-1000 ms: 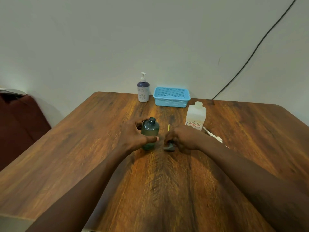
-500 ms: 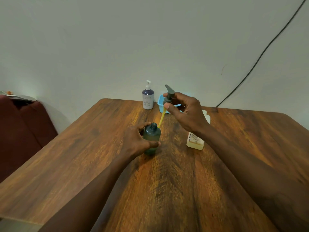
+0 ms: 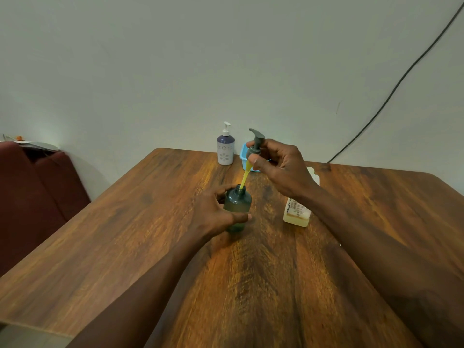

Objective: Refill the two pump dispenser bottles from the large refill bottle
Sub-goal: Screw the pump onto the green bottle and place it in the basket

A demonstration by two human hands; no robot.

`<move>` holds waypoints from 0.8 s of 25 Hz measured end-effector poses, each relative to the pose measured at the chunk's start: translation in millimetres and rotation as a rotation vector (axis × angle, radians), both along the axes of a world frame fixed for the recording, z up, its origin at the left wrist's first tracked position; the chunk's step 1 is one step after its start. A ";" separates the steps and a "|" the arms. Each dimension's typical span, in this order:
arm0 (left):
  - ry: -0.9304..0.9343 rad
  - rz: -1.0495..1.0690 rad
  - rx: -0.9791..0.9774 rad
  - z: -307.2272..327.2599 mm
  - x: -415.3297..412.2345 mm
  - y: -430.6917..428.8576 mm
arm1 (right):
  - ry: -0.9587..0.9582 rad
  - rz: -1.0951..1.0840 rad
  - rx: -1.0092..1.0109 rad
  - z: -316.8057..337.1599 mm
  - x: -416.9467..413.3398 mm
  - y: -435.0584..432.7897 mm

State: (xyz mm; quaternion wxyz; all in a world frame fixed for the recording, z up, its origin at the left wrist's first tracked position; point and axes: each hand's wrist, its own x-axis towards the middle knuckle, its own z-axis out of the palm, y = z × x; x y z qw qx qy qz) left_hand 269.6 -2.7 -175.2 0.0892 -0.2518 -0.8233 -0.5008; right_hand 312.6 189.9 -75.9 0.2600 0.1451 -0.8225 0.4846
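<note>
My left hand (image 3: 213, 214) grips a dark green bottle (image 3: 237, 205) that stands upright on the wooden table (image 3: 125, 234). My right hand (image 3: 278, 167) holds the bottle's dark pump head (image 3: 255, 143) above it. The pump's yellow tube (image 3: 244, 178) slants down, and its tip is inside the bottle's neck. A pale refill bottle (image 3: 297, 212) with a white label stands to the right, partly hidden by my right forearm. A second dispenser (image 3: 225, 146), purple and white with a white pump, stands at the table's far edge.
A blue plastic basket (image 3: 243, 153) sits by the far edge, mostly behind my right hand. A dark red seat (image 3: 32, 197) is to the left of the table. A black cable (image 3: 391, 91) runs down the wall at right.
A second ago my right hand was down on the table over the pump head. It has lifted the pump, and the tube's tip now sits in the green bottle's neck.
</note>
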 end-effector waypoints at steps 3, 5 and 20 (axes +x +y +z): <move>0.011 0.021 0.051 11.2 1.9 6.4 | -0.094 0.049 0.058 -6.2 0.4 0.2; 0.026 0.030 0.085 19.1 1.9 9.4 | -0.152 0.086 0.093 -5.2 0.6 1.0; 0.147 0.029 0.032 50.9 11.4 18.0 | -0.135 -0.229 0.024 -3.2 1.6 -0.3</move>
